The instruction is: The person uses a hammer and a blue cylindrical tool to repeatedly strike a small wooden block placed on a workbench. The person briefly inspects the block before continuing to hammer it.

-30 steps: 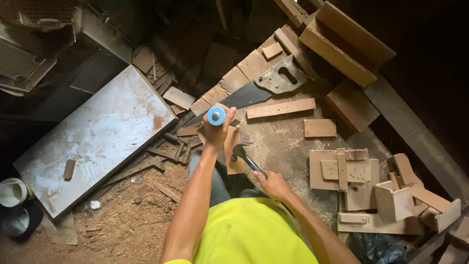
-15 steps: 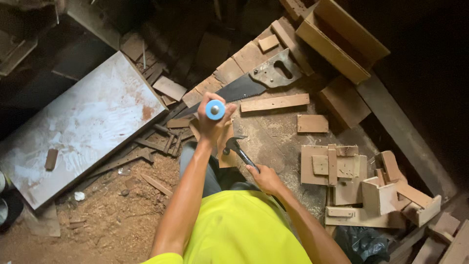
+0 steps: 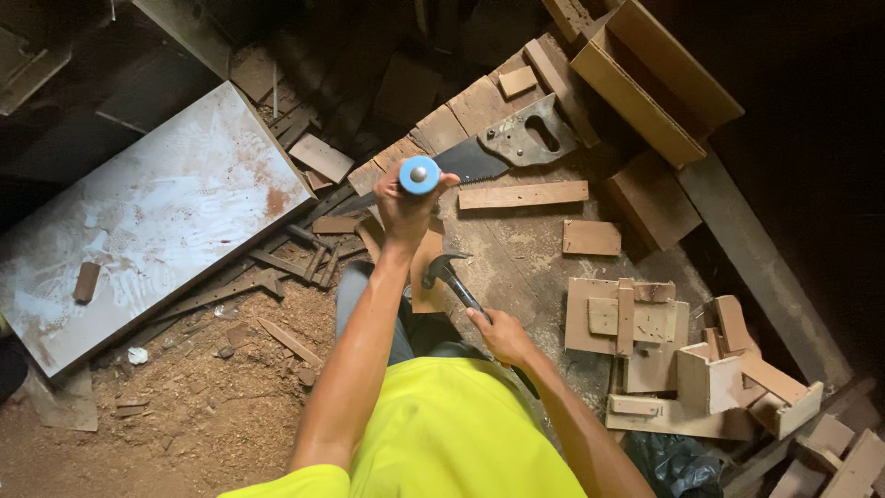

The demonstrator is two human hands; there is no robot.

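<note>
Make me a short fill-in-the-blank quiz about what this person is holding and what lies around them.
1. The right hand grips a ____ by its handle.
2. The left hand holds a tool upright, and its round end cap is coloured ____.
3. The handsaw lies on the wooden ____, just beyond the left hand.
4. The person wears a bright ____ shirt.

Missing words: hammer; blue; bench; yellow

Dim scene lit from above and left: the white board [image 3: 157,221] and sawdust floor [image 3: 212,415] are brightest, the yellow shirt [image 3: 452,433] vivid. Top and right edges sink into near-black shadow. Focus sharp; wide-angle stretch at corners.
</note>
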